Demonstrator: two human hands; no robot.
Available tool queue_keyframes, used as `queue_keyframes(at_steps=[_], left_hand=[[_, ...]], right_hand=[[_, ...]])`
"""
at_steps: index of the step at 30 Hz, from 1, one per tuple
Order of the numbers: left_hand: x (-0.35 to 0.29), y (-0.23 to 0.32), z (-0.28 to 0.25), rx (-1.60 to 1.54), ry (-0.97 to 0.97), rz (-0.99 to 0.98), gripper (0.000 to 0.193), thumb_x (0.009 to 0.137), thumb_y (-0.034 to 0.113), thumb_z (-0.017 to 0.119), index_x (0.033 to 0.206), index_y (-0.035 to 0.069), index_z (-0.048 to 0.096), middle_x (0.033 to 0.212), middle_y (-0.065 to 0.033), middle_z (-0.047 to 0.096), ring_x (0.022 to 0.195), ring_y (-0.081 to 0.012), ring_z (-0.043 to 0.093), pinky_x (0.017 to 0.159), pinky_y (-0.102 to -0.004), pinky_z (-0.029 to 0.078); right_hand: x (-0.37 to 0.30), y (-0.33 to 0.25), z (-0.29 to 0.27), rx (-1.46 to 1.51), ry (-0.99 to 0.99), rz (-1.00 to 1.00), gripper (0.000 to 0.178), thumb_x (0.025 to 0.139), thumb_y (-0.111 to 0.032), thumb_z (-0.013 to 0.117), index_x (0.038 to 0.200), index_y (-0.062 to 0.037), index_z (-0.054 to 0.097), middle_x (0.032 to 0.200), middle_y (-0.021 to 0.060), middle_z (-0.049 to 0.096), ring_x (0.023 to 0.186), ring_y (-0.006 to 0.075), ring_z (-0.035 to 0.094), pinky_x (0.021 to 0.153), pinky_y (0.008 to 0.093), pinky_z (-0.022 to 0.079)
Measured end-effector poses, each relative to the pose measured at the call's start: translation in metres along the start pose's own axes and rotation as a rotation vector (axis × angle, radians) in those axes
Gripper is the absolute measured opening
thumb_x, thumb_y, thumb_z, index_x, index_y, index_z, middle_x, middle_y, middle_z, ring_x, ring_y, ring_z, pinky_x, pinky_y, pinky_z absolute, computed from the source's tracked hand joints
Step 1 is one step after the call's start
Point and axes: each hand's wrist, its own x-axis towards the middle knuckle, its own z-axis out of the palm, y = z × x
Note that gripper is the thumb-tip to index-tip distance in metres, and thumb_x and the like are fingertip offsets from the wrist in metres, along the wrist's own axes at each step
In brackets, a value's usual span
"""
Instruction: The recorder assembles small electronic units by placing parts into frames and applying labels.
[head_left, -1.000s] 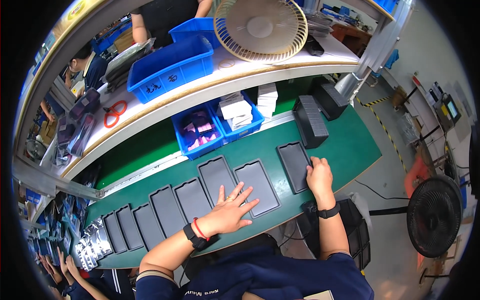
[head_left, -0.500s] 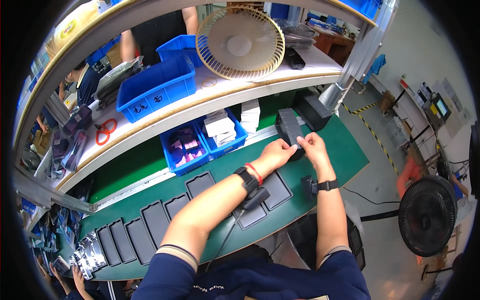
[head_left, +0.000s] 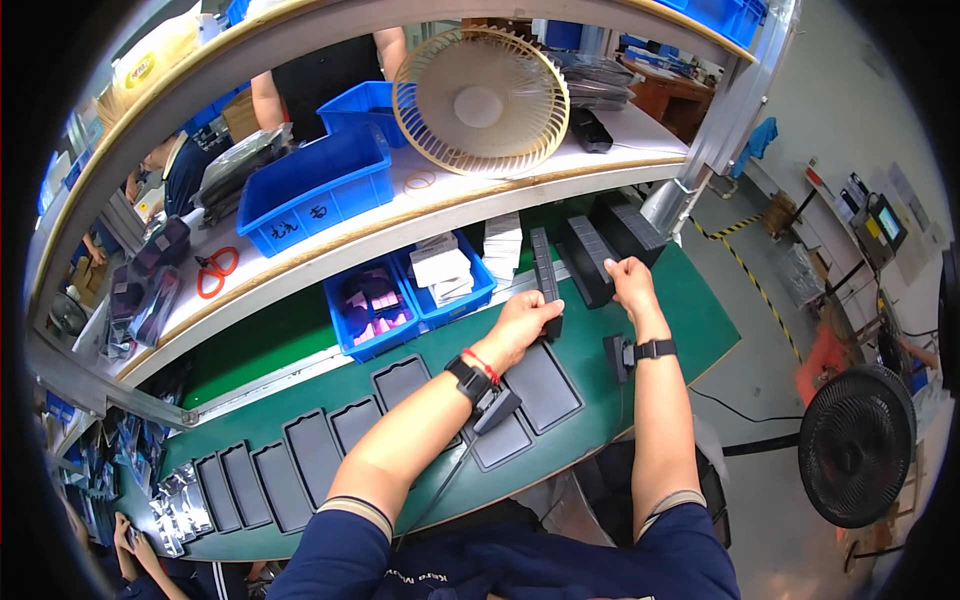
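Observation:
With closed fingers my left hand (head_left: 524, 322) grips the near end of a thin stack of black trays (head_left: 543, 262), held on edge over the green table. Just right of it, my right hand (head_left: 632, 286) pinches the near upper edge of a thicker stack of black trays (head_left: 582, 250). A gap separates the two stacks. Behind them on the right stands another black tray stack (head_left: 630, 232). Below my hands a shallow black tray (head_left: 546, 388) lies flat on the table, beside a second flat tray (head_left: 502, 444) partly under my left wrist's strap device.
A row of several shallow trays (head_left: 312, 448) runs leftward to clear plastic packages (head_left: 180, 510). Blue bins with purple-pink pieces (head_left: 372, 308) and white boxes (head_left: 440, 270) sit under the shelf (head_left: 440, 205). A black fan (head_left: 856, 446) stands at right. Another person's hands (head_left: 130, 540) are lower left.
My hands have moved apart. The left has drawn a thin stack of trays away to the left from the thicker stack, where my right hand stays.

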Motion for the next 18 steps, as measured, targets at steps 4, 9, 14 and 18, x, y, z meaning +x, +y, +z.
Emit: queue_keyframes(at_steps=[4,9,14,18], left_hand=[[-0.046,0.019,0.009,-0.206,-0.018,0.055,0.019,0.085,0.005,0.062,0.088,0.009,0.044,0.081,0.0007,0.053,0.073,-0.0089,0.057,0.068,-0.0265,0.053],[-0.062,-0.005,0.018,-0.037,-0.062,0.351,0.042,0.082,0.000,0.065,0.115,0.009,0.042,0.098,-0.0018,0.055,0.087,-0.0071,0.053,0.081,-0.0233,0.046],[-0.075,0.002,0.036,-0.234,-0.101,0.157,0.013,0.094,0.015,0.053,0.100,0.009,0.043,0.084,0.0018,0.054,0.073,-0.0046,0.049,0.063,-0.0199,0.042],[-0.079,-0.001,0.039,-0.127,-0.112,0.190,0.013,0.093,0.014,0.054,0.090,0.009,0.043,0.076,0.0033,0.051,0.067,-0.0033,0.046,0.059,-0.0187,0.039]], right_hand=[[-0.015,-0.023,0.018,-0.347,0.475,-0.579,0.027,0.080,-0.023,0.069,0.077,-0.0010,0.053,0.071,0.0067,0.054,0.062,0.0146,0.052,0.057,0.0288,0.046],[-0.126,-0.081,0.008,0.199,-0.260,-0.233,0.020,0.082,-0.016,0.065,0.075,-0.0017,0.053,0.061,0.0038,0.051,0.055,0.0115,0.048,0.051,0.0278,0.041],[-0.160,-0.073,-0.016,0.161,-0.150,-0.383,0.014,0.087,-0.009,0.056,0.077,-0.0002,0.051,0.067,0.0076,0.051,0.061,0.0147,0.049,0.056,0.0299,0.041],[-0.171,-0.058,-0.028,0.069,-0.135,-0.446,0.013,0.089,-0.009,0.053,0.079,-0.0008,0.050,0.069,0.0077,0.049,0.063,0.0154,0.047,0.058,0.0304,0.040]])
